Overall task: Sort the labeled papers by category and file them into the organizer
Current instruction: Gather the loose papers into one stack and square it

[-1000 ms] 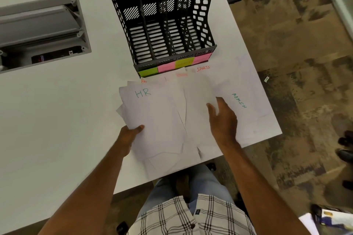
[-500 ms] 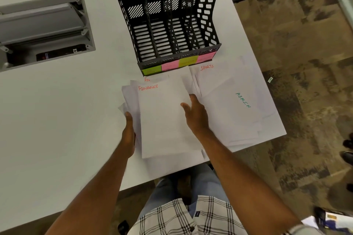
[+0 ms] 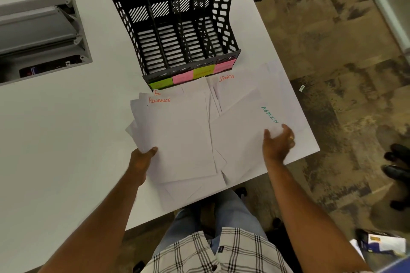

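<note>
one black organizer (image 3: 177, 29) with four slots, four sticky notes (image 3: 192, 73) along its front, two green and two pink, three readable labeled papers (image 3: 184, 135), maybe a dozen sheets total, hard to count the overlap, two hands, left hand (image 3: 142, 158), right hand (image 3: 277, 144)

White surface (image 3: 66, 139) with an organizer and spread papers near its right corner.

A black slotted organizer (image 3: 177, 35) stands on the surface, its front lip carrying green, pink, yellow and pink sticky notes (image 3: 192, 74). Just in front of it lie loose white sheets: a fanned stack topped by a sheet marked FINANCE (image 3: 184, 135), a sheet marked SPORTS (image 3: 241, 86), and one marked ADMIN (image 3: 244, 131), overlapping toward the near edge. A grey recessed cable hatch (image 3: 42, 35) is set into the surface at left.
</note>
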Tool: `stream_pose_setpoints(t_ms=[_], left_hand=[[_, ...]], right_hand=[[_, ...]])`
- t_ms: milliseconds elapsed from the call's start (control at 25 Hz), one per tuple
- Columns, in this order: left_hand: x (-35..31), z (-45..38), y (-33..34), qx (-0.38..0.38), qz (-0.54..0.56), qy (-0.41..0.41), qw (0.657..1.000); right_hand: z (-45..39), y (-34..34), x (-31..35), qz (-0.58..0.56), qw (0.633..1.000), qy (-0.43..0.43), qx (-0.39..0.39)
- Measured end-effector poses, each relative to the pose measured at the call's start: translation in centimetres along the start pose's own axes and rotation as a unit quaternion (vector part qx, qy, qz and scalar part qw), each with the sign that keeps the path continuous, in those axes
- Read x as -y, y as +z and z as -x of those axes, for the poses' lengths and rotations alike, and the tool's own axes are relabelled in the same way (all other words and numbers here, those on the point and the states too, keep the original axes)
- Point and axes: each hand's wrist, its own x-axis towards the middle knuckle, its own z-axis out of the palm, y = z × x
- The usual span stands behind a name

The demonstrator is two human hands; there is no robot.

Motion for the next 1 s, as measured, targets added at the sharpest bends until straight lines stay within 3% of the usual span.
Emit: stream_pose_setpoints(t_ms=[120, 280, 360, 440, 560, 640, 720, 840, 1000], left_hand=[[-0.1, -0.2, 0.2, -0.009, -0.016, 0.005, 1.000], [-0.2, -0.2, 0.0, -0.003, -0.022, 0.005, 1.000], [-0.3, -0.2, -0.1, 0.004, -0.021, 0.002, 1.000], [-0.4, -0.1, -0.1, 0.004, -0.018, 0.003, 1.000], [-0.4, 0.0, -0.1, 0.005, -0.013, 0.002, 1.000], [-0.4, 0.2, -0.1, 0.006, -0.013, -0.006, 1.000], [-0.8, 0.6, -0.1, 0.007, -0.007, -0.013, 1.000], [-1.1, 1.0, -0.2, 0.017, 0.003, -0.021, 1.000], [-1.0, 1.3, -0.4, 0.039, 0.020, -0.003, 0.999]], right_hand=[[-2.8, -1.1, -0.7, -0.047, 0.991, 0.123, 0.033], [-2.6, -1.0, 0.5, -0.283, 0.921, 0.260, 0.070], [-1.0, -0.6, 1.5, -0.345, 0.893, 0.271, 0.101], [1.5, -0.1, 2.8, -0.333, 0.912, 0.199, 0.133], [6.2, -0.4, 6.8, -0.197, 0.966, -0.066, 0.157], [9.1, -1.6, 9.9, -0.152, 0.945, -0.248, 0.151], [11.3, -3.4, 13.2, -0.155, 0.908, -0.353, 0.165], [12.6, -4.9, 16.4, -0.139, 0.890, -0.395, 0.179], [10.8, -1.2, 15.9, 0.006, 0.908, -0.362, 0.210]])
